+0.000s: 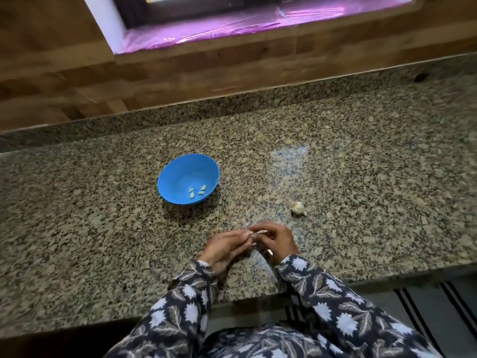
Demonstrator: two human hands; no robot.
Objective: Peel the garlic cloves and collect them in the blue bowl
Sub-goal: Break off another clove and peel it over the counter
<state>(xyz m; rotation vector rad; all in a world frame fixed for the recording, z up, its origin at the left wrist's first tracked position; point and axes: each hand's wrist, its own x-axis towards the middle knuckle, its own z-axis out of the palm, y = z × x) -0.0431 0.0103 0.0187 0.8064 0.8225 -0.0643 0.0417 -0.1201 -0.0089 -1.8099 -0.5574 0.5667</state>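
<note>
The blue bowl (pixel 180 167) stands on the granite counter with several small peeled cloves (pixel 197 191) in its bottom. A remnant of the garlic bulb (pixel 298 208) lies to the right of the bowl. In front of the bowl, my left hand (pixel 224 248) and my right hand (pixel 277 241) meet over the counter and pinch a garlic clove (pixel 258 232) between their fingertips. Most of the clove is hidden by the fingers.
The speckled granite counter (pixel 361 177) runs wall to wall, its front edge just before my sleeves. A wooden backsplash (pixel 77 73) and a window sill covered in pink film (pixel 232 24) rise behind it. A striped mat (pixel 426 306) lies on the floor at lower right.
</note>
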